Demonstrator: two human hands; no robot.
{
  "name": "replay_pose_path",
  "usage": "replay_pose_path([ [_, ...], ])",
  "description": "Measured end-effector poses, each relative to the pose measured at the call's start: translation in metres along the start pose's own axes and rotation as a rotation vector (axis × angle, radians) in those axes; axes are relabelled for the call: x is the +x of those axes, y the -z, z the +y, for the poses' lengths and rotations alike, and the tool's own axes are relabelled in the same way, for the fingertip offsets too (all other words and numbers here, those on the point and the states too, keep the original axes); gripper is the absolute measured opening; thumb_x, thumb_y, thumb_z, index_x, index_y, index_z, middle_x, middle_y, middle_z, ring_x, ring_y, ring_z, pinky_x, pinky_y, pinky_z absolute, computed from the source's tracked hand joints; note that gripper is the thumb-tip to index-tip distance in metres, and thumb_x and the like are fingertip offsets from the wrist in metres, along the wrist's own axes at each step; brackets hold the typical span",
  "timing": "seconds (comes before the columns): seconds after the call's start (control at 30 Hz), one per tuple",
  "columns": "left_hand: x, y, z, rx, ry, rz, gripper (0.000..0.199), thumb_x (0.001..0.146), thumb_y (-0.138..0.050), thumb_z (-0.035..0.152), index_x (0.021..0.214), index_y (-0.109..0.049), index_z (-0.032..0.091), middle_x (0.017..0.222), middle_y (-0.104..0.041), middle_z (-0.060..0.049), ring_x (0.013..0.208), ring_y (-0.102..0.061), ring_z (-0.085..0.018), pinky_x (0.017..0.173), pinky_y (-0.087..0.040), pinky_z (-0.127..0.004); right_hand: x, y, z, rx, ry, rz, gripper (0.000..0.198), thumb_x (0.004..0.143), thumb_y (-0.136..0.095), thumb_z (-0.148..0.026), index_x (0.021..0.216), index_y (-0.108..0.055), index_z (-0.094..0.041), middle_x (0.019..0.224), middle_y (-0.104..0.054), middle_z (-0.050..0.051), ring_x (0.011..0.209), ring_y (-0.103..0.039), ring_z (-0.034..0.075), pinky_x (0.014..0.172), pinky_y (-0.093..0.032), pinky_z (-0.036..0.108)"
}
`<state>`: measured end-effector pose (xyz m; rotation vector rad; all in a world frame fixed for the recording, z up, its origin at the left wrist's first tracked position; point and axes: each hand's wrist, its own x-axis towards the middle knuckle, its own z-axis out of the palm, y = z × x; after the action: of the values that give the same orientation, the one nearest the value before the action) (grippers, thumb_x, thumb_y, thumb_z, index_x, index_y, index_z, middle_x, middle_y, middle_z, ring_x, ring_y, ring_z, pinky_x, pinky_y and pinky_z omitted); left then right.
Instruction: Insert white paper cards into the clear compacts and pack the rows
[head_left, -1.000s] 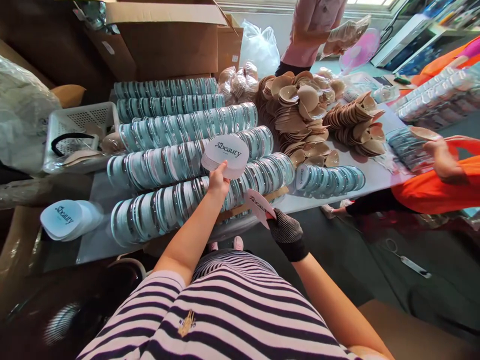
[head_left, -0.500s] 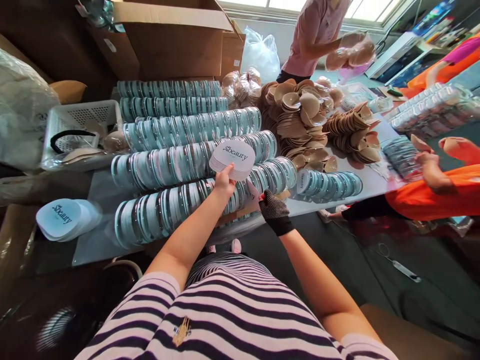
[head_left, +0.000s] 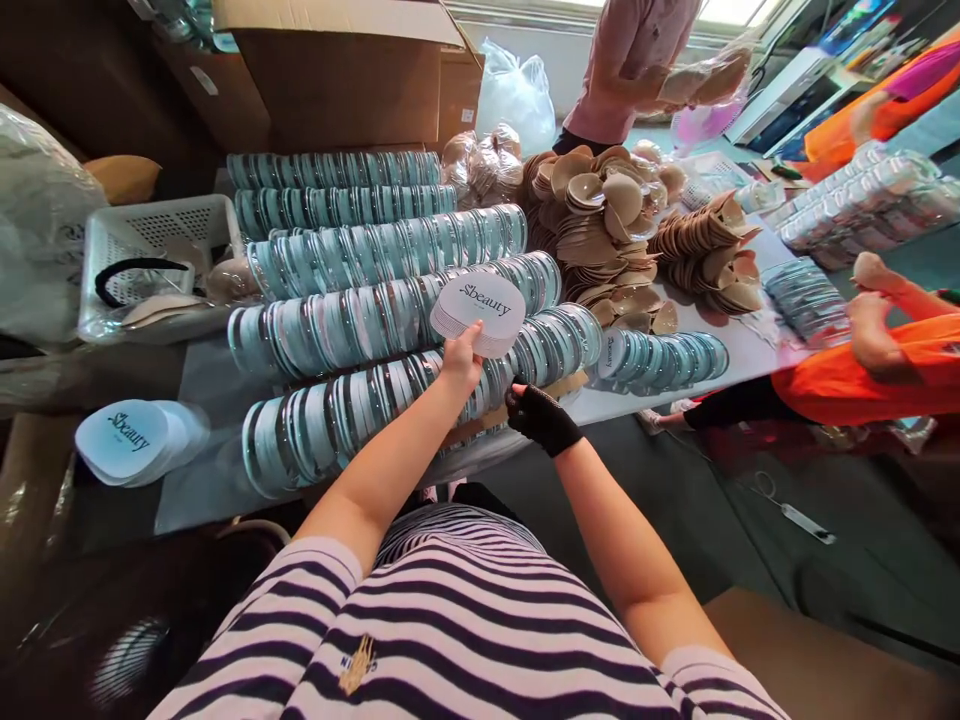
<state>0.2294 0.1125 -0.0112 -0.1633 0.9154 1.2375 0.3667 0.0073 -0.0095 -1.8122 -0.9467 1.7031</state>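
A stack of white rounded cards (head_left: 480,305) printed "Sbeauty" is gripped in my left hand (head_left: 463,362), thumb on top. It hovers over the front rows of clear round plastic cases. My right hand (head_left: 544,415), in a black fingerless glove, is closed at the near side of the front row of cases (head_left: 345,420). Its fingers are curled together beside the cases; whether anything is between them is hidden. Behind lies a second long row of cases (head_left: 337,325). More of the same cards (head_left: 131,440) lie in a fanned pile at the table's left end.
Several beige cups (head_left: 600,220) are heaped behind the cases. A shorter case row (head_left: 667,358) lies to the right. A white basket (head_left: 161,230) stands at left, cardboard boxes (head_left: 345,90) behind. A co-worker in orange (head_left: 885,370) and another in pink (head_left: 630,60) work nearby.
The white card at my right hand's fingertips no longer shows there. My left hand has shifted slightly right with the card stack. The orange-clad co-worker's hands have moved.
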Motion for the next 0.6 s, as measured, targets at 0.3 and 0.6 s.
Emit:
replay_pose_path([
  [0.3, -0.003, 0.000, -0.004, 0.000, -0.072, 0.036, 0.037, 0.077, -0.070, 0.004, 0.112, -0.070, 0.017, 0.103, -0.077, -0.006, 0.104, -0.071, -0.020, 0.100, -0.053, -0.035, 0.026, 0.003, -0.029, 0.454, -0.122, -0.262, 0.035, 0.095, -0.037, -0.055, 0.082, -0.045, -0.024, 0.064, -0.055, -0.006, 0.042, -0.033, 0.007, 0.043, -0.032, 0.018],
  [0.6, -0.004, -0.001, -0.010, 0.047, -0.195, 0.007, 0.042, 0.074, -0.072, 0.004, 0.113, -0.070, 0.017, 0.103, -0.077, -0.006, 0.104, -0.071, -0.021, 0.103, -0.050, -0.038, 0.025, 0.054, -0.052, -0.409, 0.219, 0.039, 0.038, 0.086, -0.059, -0.050, 0.106, -0.067, -0.019, 0.076, -0.071, 0.005, 0.063, -0.064, 0.016, 0.059, -0.051, 0.027],
])
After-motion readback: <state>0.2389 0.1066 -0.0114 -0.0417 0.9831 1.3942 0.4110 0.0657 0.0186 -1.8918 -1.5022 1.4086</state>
